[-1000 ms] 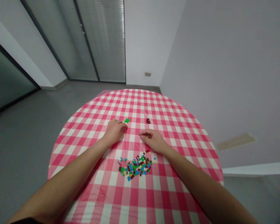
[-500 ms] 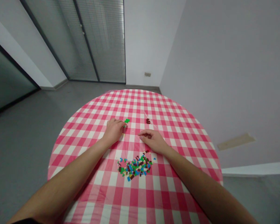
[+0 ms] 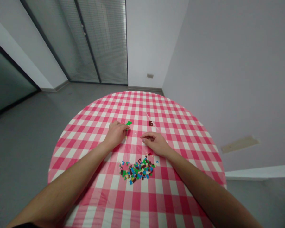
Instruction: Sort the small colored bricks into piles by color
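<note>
My left hand (image 3: pixel 117 133) rests on the round table with its fingers curled, fingertips touching a small green brick piece (image 3: pixel 129 123). My right hand (image 3: pixel 155 142) lies a little to the right, fingers curled loosely inward; whether anything is in them is hidden. A dark brown brick piece (image 3: pixel 150 123) sits alone beyond my right hand. A heap of several small bricks (image 3: pixel 137 168) in green, blue, brown and cream lies on the cloth just in front of both wrists.
The table wears a red-and-white checked cloth (image 3: pixel 180 126) and its edge curves round on all sides. Grey floor surrounds it, a plain wall stands close on the right, and glass doors with blinds (image 3: pixel 97 41) are at the back left.
Almost nothing differs: my left hand's fingertips have closed slightly towards the green piece. My right hand stays put.
</note>
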Tool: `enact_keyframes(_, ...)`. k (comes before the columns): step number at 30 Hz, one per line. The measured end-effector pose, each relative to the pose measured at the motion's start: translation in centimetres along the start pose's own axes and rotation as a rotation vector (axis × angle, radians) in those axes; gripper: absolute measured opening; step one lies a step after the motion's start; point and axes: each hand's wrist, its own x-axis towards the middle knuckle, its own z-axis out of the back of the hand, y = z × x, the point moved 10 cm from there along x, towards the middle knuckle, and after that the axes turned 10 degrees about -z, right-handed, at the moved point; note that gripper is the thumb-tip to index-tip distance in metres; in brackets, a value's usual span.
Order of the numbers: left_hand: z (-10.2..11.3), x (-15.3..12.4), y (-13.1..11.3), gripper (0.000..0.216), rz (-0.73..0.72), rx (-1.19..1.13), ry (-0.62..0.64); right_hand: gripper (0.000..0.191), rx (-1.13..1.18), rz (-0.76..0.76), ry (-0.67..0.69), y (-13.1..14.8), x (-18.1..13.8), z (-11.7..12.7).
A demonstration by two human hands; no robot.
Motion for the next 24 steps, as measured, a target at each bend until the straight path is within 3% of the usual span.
enact_keyframes(12, 0.4, 0.1, -0.9, 0.025, -0.026, 0.011, 0.068, 0.020, 0.001, 0.007, 0.001, -0.1, 0.0, 0.0)
enact_keyframes(24, 1.6, 0.0, -0.4, 0.017, 0.065, 0.062, 0.025, 0.020, -0.012, 0.008, -0.005, 0.2, -0.2, 0.1)
